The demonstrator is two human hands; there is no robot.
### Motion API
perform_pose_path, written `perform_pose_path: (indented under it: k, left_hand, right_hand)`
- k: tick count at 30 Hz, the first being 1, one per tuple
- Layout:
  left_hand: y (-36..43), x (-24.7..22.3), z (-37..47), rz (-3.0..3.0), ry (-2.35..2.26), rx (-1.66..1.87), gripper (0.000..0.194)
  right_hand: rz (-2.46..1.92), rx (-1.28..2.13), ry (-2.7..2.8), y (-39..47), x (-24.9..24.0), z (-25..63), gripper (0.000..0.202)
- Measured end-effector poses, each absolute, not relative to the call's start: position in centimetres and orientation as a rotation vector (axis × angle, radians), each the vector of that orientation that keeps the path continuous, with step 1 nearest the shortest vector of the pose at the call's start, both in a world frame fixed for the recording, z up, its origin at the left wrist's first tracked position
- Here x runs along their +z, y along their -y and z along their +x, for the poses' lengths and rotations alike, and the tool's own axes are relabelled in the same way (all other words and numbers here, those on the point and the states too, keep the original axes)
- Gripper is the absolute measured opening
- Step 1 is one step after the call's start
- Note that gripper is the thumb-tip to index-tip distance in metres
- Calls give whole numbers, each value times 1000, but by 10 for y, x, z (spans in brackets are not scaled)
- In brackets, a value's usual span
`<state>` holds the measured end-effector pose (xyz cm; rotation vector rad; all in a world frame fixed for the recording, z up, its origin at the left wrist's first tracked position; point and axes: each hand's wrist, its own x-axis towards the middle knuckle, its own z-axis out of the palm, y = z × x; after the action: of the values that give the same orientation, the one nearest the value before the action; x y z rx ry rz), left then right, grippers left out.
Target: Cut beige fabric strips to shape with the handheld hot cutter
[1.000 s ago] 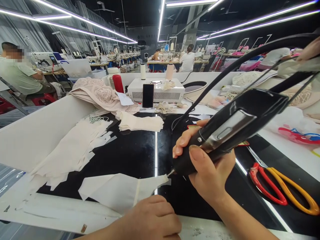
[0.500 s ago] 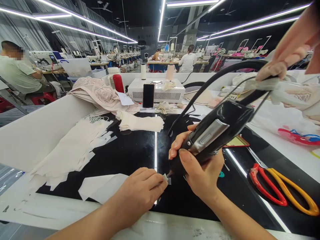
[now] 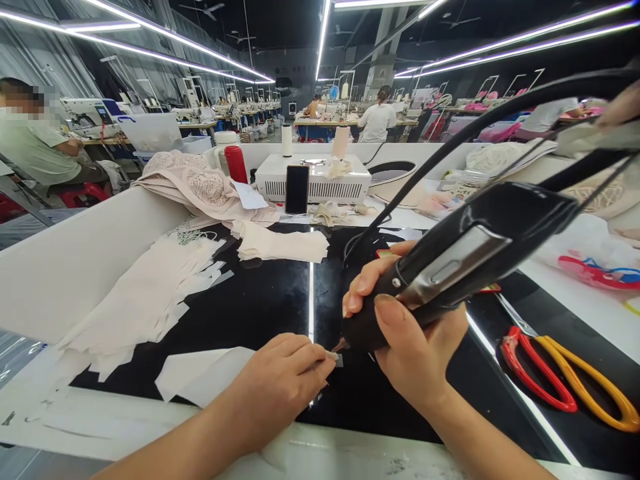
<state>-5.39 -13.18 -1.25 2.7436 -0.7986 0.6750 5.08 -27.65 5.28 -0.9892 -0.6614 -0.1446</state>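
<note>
My right hand (image 3: 410, 327) is wrapped round a black handheld tool (image 3: 450, 260) with a metal plate on its side. The tool slants down to the left, and its narrow tip meets the edge of a small pale piece (image 3: 332, 355). That piece is pinched between the fingers of my left hand (image 3: 285, 380), low over the black board (image 3: 265, 300). White fabric (image 3: 205, 373) lies on the board left of my left hand, partly hidden by it. Most of the small piece is covered by my fingers.
Cream pieces (image 3: 145, 293) are heaped at left, with a stack (image 3: 283, 243) at the back. Scissors (image 3: 540, 373) lie at right. A phone (image 3: 297, 190) leans on a white box (image 3: 265, 179). Black cables arch to another person's hand (image 3: 620, 110) at upper right.
The tool has tilted lower to the right, its rear end farther right and its tip at the small piece. The other person's hand has moved right, toward the frame edge. My left hand has barely moved.
</note>
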Motion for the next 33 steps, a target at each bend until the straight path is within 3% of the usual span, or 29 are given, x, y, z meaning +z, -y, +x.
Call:
perform_pose_path:
  k: [33]
  left_hand:
    - [135,-7,-55,2779,703,705,18]
  right_hand:
    - [-990,-148,668,282,43,61,42]
